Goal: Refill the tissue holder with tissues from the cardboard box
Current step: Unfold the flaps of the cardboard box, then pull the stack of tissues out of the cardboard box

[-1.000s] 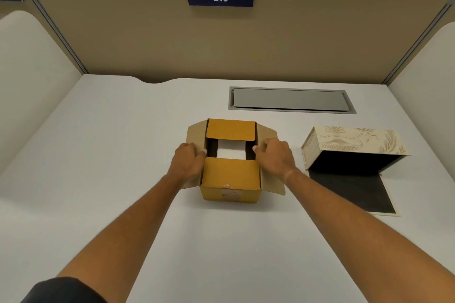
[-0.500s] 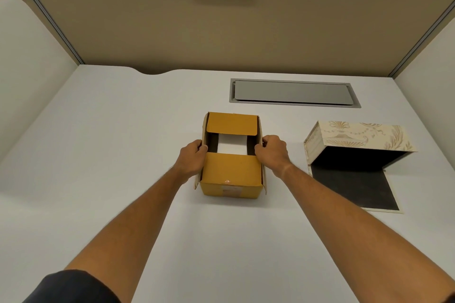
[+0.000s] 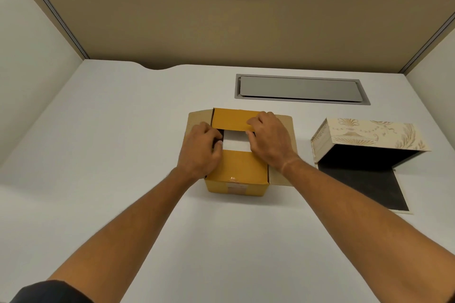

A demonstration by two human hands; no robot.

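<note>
The yellow-brown cardboard box [image 3: 237, 171] stands mid-table with its side flaps spread flat. Its far and near flaps lean inward. White tissues [image 3: 235, 142] show in the gap between them. My left hand [image 3: 200, 152] rests on the box's left side, fingers curled down into the gap beside the tissues, fingertips hidden. My right hand [image 3: 270, 140] lies over the right side, fingers on top of the far flap and thumb under its edge. The cream, ornamented tissue holder [image 3: 369, 134] lies open to the right, black inside, with nothing in it.
The holder's black-lined flap [image 3: 364, 187] lies flat on the white table [image 3: 110, 155] toward me. A grey metal cable hatch [image 3: 300, 88] is set into the table behind the box. Beige partition walls close the desk at the back and sides.
The box's side flaps, held upright half a second ago, now lie spread outward. Both hands moved inward from the flaps to the opening over the tissues.
</note>
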